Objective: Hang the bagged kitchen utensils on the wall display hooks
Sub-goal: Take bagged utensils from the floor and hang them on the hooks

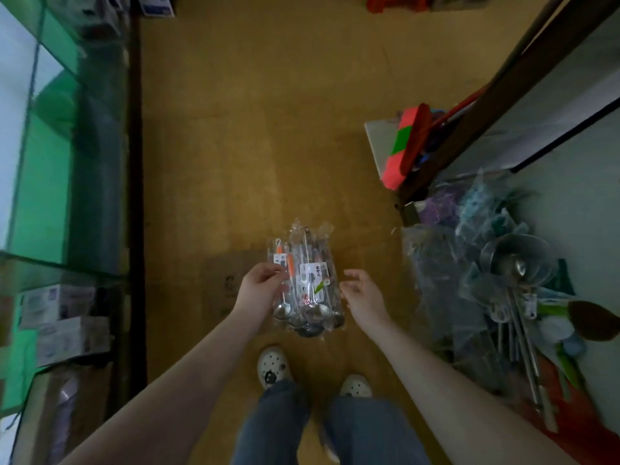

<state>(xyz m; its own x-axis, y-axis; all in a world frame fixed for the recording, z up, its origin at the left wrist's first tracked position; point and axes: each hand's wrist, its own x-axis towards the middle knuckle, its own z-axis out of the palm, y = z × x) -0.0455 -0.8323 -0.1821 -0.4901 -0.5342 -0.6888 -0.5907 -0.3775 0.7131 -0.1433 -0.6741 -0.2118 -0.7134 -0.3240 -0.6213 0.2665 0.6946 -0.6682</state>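
Left hand pinches bagged utensils, long axis twelve-to-six; right hand, fingers loosely spread, hovers at three o'clock

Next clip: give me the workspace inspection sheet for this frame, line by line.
Surface: tan floor; no table in view.
Job's things: bundle of bagged utensils held above the floor; display hooks not in view.
Clutter: pile of bagged utensils with metal ladles at right; red-green broom beyond it.
Grips: left hand grips the bundle's left side; right hand open beside its right edge, contact unclear.
Cables: nothing seen.
Surroundings: glass cabinet at left with boxes inside; white shoes below.
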